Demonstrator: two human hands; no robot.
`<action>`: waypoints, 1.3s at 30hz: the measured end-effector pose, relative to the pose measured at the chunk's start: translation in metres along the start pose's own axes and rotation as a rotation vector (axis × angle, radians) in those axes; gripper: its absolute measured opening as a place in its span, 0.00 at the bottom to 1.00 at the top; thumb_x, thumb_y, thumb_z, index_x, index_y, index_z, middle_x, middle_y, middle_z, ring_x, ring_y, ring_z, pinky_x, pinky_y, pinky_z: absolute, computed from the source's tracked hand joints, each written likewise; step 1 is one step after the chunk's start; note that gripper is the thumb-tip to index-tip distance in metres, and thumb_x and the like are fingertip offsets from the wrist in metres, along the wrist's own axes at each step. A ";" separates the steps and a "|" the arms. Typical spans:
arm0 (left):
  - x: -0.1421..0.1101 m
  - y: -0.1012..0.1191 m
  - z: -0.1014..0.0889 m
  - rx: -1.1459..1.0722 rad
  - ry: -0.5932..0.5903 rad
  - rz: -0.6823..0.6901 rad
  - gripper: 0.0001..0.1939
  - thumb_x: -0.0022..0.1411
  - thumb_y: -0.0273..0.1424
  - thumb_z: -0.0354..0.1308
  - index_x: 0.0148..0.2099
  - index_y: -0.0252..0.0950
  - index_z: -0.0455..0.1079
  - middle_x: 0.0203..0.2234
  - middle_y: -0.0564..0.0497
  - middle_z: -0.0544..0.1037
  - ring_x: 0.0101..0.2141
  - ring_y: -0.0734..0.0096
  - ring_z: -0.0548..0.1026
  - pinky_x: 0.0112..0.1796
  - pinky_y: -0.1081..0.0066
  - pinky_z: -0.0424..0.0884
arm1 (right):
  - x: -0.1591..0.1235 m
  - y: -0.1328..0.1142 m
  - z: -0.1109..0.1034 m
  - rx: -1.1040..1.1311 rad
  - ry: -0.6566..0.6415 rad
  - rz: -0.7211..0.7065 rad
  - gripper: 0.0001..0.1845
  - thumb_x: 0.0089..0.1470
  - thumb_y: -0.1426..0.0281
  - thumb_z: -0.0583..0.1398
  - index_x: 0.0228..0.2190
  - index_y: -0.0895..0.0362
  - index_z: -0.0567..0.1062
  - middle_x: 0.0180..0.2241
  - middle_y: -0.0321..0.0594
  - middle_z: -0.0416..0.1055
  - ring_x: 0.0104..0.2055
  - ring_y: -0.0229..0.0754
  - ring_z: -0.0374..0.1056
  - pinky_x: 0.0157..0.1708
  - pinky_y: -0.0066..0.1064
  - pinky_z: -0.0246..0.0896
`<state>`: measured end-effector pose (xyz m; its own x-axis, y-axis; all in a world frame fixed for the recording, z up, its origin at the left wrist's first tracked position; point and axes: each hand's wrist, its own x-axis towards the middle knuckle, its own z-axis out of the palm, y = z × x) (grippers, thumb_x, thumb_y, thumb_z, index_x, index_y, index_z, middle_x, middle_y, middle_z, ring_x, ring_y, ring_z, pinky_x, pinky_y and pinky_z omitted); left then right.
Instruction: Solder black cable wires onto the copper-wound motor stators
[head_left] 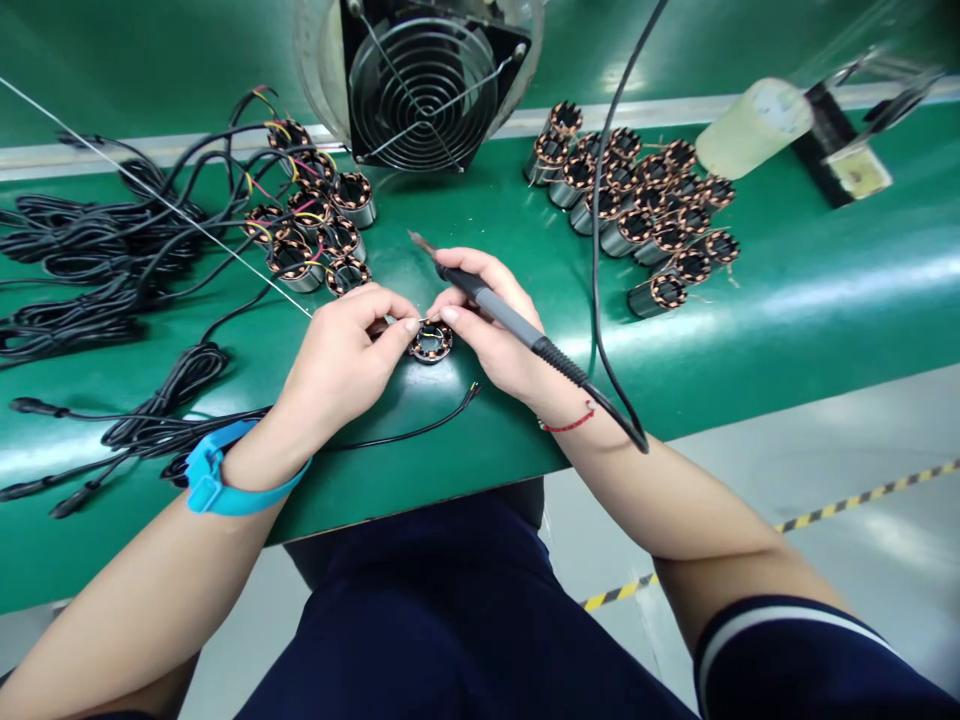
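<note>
A small motor stator with copper windings sits on the green bench, its open ring facing up. At its far rim, my left hand is closed, thumb and finger pinching the stator's edge; any fine wire between the fingertips is too small to make out. My right hand grips a soldering iron, whose tip points up and left, away from the stator. The right thumb and fingertip also touch the stator's rim. A thin pale wire runs from the upper left down to my left hand.
Stators with cables stand at the back left, beside coiled black cables. More stators stand right of a fan. The iron's cord hangs nearby. A stripped cable end lies in front; a tape roll is far right.
</note>
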<state>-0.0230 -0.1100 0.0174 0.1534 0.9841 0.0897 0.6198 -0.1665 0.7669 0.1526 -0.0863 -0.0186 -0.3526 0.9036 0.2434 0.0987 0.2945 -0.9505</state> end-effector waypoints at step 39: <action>0.002 0.003 0.001 -0.009 0.012 -0.008 0.05 0.59 0.27 0.58 0.31 0.38 0.74 0.24 0.54 0.70 0.28 0.73 0.67 0.31 0.68 0.64 | -0.055 -0.023 -0.017 -0.281 0.394 -0.266 0.07 0.59 0.62 0.57 0.38 0.49 0.71 0.27 0.33 0.69 0.20 0.35 0.65 0.20 0.32 0.67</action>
<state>-0.0198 -0.1090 0.0191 0.1389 0.9861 0.0908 0.6141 -0.1577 0.7733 0.1853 -0.1375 -0.0072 -0.0298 0.8187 0.5735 0.3174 0.5518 -0.7712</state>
